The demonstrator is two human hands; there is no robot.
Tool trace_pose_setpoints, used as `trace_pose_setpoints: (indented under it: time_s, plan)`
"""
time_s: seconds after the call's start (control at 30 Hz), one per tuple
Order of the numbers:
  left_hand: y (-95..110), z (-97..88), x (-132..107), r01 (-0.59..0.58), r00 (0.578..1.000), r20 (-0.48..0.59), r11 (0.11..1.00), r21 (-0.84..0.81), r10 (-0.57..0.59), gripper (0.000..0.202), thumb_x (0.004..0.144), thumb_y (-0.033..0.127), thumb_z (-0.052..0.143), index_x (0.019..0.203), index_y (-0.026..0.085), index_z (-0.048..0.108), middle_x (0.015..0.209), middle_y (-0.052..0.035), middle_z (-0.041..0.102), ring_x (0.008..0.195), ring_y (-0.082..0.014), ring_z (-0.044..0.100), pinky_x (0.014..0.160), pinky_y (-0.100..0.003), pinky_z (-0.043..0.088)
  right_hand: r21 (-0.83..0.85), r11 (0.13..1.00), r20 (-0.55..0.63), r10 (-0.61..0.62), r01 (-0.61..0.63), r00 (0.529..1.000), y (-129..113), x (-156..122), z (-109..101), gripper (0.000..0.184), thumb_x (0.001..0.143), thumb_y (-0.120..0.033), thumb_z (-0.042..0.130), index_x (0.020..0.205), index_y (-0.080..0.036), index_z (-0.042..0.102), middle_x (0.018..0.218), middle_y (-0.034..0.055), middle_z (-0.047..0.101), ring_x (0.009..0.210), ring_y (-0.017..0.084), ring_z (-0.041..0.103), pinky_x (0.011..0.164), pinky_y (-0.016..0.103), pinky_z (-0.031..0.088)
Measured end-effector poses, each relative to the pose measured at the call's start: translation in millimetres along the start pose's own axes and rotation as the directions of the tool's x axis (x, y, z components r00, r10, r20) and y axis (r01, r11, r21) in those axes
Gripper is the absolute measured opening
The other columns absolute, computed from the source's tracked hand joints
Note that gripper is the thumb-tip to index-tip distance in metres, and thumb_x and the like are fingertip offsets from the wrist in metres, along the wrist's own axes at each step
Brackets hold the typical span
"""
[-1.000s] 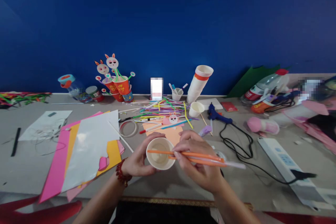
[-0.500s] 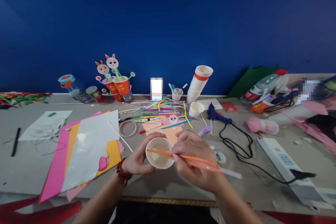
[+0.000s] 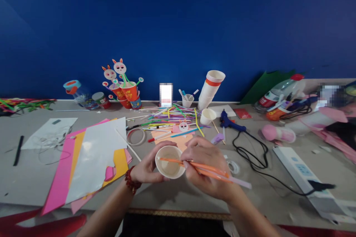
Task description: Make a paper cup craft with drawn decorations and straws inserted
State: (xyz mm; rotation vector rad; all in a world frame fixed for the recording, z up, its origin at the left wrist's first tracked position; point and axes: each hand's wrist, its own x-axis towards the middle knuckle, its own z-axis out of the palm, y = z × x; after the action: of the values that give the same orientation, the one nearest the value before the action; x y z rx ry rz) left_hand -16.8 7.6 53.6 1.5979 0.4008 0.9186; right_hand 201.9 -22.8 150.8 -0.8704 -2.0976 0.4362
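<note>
My left hand [image 3: 146,168] is wrapped around a small white paper cup [image 3: 169,162], tilted so its open mouth faces me. My right hand [image 3: 207,166] pinches a few thin straws [image 3: 211,172], two orange and one pale, lying across the cup's rim with their left tips at its far edge. Both hands hover just above the grey table [image 3: 27,177] near its front edge. A red bead bracelet [image 3: 130,182] circles my left wrist.
Pink, yellow and white sheets [image 3: 91,155] lie to the left. Behind the hands are loose coloured straws [image 3: 169,114], a tape ring [image 3: 136,136], a blue glue gun [image 3: 229,122] with black cord, a cup stack [image 3: 210,88], bunny cup crafts [image 3: 125,89] and a white power strip [image 3: 300,170] at right.
My right hand has slid the straws a little to the left across the cup's mouth. The cup and left hand have barely moved.
</note>
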Motion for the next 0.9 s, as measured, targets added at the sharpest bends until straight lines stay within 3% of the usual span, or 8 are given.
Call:
trace_pose_setpoints:
  time_s: [0.47,0.9]
  plan:
    - [2.9,1.6,0.6,0.004,1.0,-0.014,0.999,0.035,-0.004,0.081,0.069,0.033,0.077,0.14,0.024,0.037,0.133,-0.0137,0.044,0.123,-0.0343,0.045,0.103,-0.049,0.038,0.021,1.0,-0.03,0.002,-0.002,1.0,-0.1,-0.4,3.2,0.015,0.084,-0.013,0.051,0.086,-0.022,0.063,0.071,0.001,0.065,0.072,0.018,0.06,0.07,0.034,0.051]
    - [5.2,0.7,0.7,-0.009,0.999,-0.041,0.992,0.128,0.014,0.081,0.069,0.032,0.078,0.139,0.026,0.038,0.139,-0.014,0.042,0.127,-0.0357,0.043,0.105,-0.051,0.035,0.043,0.993,-0.129,0.113,-0.108,0.985,1.1,-2.2,6.0,0.013,0.084,-0.013,0.053,0.086,-0.023,0.062,0.075,0.0025,0.065,0.076,0.02,0.057,0.065,0.033,0.047]
